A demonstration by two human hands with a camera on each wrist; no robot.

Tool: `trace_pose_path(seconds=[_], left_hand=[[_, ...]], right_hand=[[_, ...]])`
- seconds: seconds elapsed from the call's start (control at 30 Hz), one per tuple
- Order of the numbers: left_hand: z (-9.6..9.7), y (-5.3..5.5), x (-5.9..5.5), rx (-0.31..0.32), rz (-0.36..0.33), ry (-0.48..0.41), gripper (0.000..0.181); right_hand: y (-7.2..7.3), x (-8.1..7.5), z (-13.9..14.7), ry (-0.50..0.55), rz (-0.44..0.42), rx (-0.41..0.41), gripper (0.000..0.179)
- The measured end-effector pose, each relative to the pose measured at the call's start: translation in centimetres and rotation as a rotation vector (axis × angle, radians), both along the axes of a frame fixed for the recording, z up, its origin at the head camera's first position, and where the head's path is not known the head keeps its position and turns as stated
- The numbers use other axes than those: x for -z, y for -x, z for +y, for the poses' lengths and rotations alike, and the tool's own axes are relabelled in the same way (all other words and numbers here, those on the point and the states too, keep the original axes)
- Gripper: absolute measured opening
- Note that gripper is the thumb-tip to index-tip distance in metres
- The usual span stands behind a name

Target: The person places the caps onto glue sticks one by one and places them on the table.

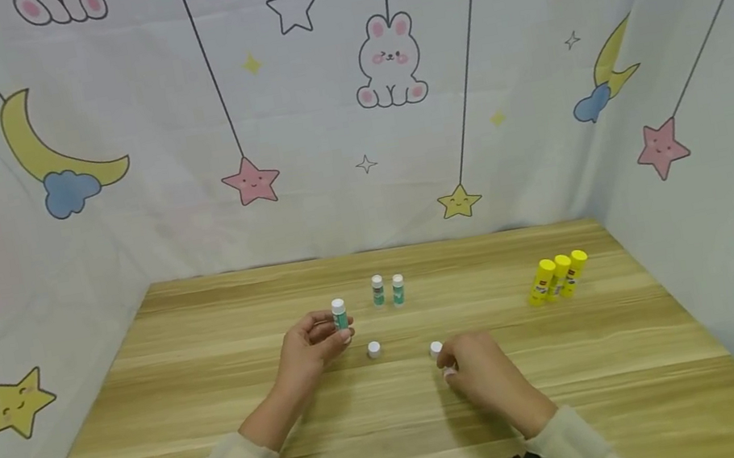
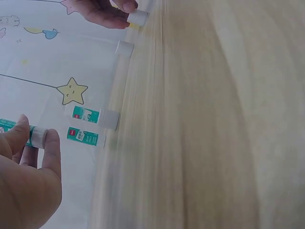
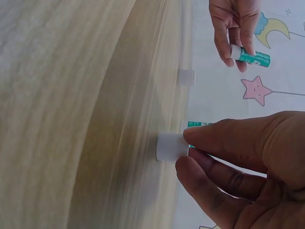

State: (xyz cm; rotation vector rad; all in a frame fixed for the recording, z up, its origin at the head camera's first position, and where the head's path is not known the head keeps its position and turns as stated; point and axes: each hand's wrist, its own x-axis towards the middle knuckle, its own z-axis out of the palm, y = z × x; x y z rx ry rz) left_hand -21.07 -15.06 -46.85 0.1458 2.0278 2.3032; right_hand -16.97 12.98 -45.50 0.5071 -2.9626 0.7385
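Observation:
My left hand (image 1: pixel 310 347) holds a green glue stick (image 1: pixel 341 317) upright above the table, its white end up. In the left wrist view the thumb and fingers close round the glue stick (image 2: pixel 37 137). On the right, my right hand (image 1: pixel 482 372) pinches a small white cap (image 3: pixel 172 147) by its top between thumb and fingertip, low over the table. Just beyond those fingers stands another white cap (image 1: pixel 436 349). A further white cap (image 1: pixel 374 350) is on the table between the hands. Two more green glue sticks (image 1: pixel 378 292) (image 1: pixel 398 290) stand upright behind it.
Several yellow glue sticks (image 1: pixel 557 277) stand close together at the right of the wooden table (image 1: pixel 219 312). A white curtain (image 1: pixel 348 208) printed with stars and moons hangs behind the table and along both sides.

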Motion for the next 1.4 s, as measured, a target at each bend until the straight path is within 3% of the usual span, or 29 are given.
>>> trace_pose_path(seconds=[0.53,0.83,1.4], left_hand=[[0.4,-1.8,-0.2,-0.012,-0.062,-0.176,0.031],[0.1,-2.5,0.1,0.020,-0.057,-0.225,0.027],[-1.1,-2.9,1.0,0.038,-0.033,-0.158,0.028]], right_hand=[[0.3,0.5,-0.5,-0.026,-0.008,-0.030,0.011],[0.1,-0.5,-0.9,0.017,-0.029,0.003,0.009],[-0.1,-1.5,-2.5,0.210,-0.058,0.082,0.008]])
